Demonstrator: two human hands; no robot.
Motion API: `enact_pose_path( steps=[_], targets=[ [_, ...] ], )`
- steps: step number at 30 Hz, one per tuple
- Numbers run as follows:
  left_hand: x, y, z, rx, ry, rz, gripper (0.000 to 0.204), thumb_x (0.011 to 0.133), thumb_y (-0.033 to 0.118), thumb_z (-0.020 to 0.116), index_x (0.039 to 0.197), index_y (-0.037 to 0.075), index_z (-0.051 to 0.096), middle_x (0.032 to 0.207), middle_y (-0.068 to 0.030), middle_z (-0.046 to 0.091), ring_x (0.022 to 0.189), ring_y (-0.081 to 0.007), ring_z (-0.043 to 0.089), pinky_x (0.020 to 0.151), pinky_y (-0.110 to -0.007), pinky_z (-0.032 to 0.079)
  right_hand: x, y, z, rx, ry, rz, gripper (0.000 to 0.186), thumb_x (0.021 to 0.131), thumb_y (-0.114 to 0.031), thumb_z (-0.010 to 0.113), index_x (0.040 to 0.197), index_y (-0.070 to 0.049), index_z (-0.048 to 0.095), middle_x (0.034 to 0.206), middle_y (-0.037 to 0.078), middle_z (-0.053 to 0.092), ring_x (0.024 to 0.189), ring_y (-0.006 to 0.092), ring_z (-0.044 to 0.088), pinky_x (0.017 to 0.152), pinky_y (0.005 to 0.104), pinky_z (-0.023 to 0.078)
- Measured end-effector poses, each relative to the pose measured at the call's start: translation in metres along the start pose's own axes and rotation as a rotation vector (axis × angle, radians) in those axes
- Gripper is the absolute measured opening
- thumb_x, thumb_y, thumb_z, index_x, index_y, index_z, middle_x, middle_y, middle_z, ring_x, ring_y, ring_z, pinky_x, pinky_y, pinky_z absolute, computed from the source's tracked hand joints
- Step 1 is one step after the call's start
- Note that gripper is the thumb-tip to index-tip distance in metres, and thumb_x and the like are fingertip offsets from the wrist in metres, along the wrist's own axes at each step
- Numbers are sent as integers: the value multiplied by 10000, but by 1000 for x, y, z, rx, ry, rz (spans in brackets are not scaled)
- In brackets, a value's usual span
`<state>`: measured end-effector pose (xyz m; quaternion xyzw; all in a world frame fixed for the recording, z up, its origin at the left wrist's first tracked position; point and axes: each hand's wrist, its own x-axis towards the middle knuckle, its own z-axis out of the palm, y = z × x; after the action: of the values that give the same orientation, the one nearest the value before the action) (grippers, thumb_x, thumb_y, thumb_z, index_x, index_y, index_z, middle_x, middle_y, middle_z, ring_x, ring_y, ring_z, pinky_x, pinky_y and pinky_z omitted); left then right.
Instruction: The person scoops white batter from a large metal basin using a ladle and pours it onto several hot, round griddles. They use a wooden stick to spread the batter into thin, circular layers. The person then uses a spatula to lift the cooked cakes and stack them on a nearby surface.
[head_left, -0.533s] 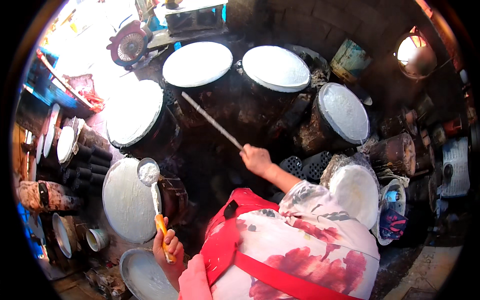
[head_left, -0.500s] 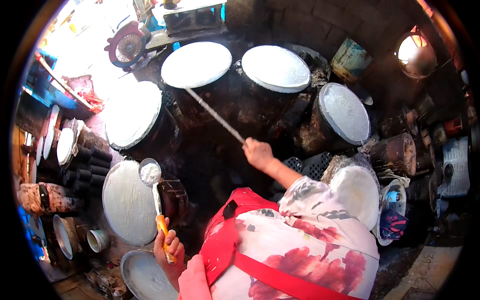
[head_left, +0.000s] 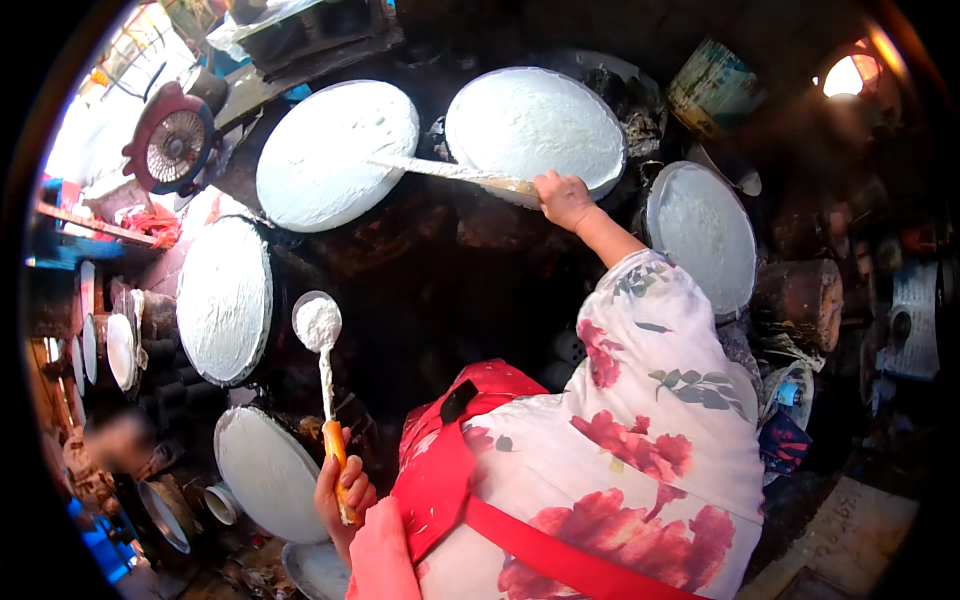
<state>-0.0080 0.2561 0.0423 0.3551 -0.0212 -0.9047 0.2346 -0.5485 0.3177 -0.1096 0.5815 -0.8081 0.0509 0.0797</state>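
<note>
My right hand is closed on a long stick thickly coated with white paste. Its far end lies over the far-left white-coated round top, while the part near my fingers crosses the front edge of the round top to its right. In my left hand is a ladle by its orange handle, held upright. The ladle's bowl is filled with lumpy white paste, which also coats its neck. Left of the ladle are another white-coated top and a smoother, greyer one.
Another coated round top stands beyond my right forearm. A fan stands at the far left and a stained tin at the far right. At the lower left is a person. A lamp glows at upper right.
My right hand has moved up and right, and the stick has swung from steep to nearly level across the far tops. The view has turned somewhat. A person has appeared at the left.
</note>
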Motion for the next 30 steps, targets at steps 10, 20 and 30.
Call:
enact_pose_path(
  steps=[10, 20, 30],
  targets=[
    [56, 3, 32, 62, 11, -130, 410, 975, 217, 374, 1352, 62, 332, 652, -4, 394, 410, -77, 361, 361, -209, 303, 15, 23, -10, 74, -25, -145, 207, 662, -147, 678, 817, -80, 559, 862, 93, 526, 785, 264, 594, 690, 358, 502],
    [67, 6, 27, 166, 17, -196, 385, 951, 200, 419, 1317, 86, 380, 616, 9, 365, 403, -68, 341, 373, -201, 282, 44, 47, -24, 311, 225, 141, 150, 736, -166, 617, 843, -75, 563, 854, 126, 586, 824, 316, 598, 714, 407, 493],
    [79, 25, 22, 329, -92, -326, 356, 950, 216, 426, 1288, 105, 429, 639, 10, 389, 425, -68, 348, 370, -205, 264, -7, 143, -247, 168, 989, 475, 246, 865, -286, 570, 825, -44, 589, 770, 142, 620, 721, 294, 601, 625, 400, 470]
  ],
)
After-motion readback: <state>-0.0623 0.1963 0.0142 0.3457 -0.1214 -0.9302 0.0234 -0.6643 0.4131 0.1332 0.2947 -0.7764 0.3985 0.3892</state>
